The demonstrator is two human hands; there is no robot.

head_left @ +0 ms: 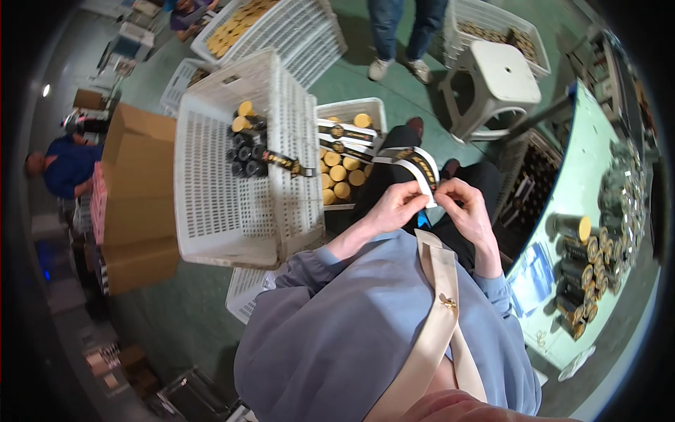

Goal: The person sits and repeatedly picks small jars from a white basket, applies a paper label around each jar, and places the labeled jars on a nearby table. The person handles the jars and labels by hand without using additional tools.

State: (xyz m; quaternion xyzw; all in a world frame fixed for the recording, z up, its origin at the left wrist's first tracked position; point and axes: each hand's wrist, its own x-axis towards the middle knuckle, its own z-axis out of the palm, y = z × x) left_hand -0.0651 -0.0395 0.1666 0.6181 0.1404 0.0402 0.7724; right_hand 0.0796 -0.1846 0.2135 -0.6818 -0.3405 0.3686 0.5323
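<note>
A curved black-and-gold label strip with a white backing [425,168] arches over my lap. My left hand [393,208] pinches its near end between thumb and fingertips. Close beside it, the thumb and fingertips of my right hand [464,207] grip the strip's right edge. To the left, more label strips [348,133] lie over gold-lidded jars [340,174] in a low white crate [381,108]. One dark label strip [287,162] hangs over the rim of a larger white plastic crate [211,211], which holds several black jars [245,153].
On the right, a green-topped table [532,337] carries dark gold-lidded jars [577,274], clear plastic-looking items [625,195] and plastic bags [532,277]. A white stool [498,74] and another person's legs [406,31] are ahead. A cardboard box [140,200] stands at left.
</note>
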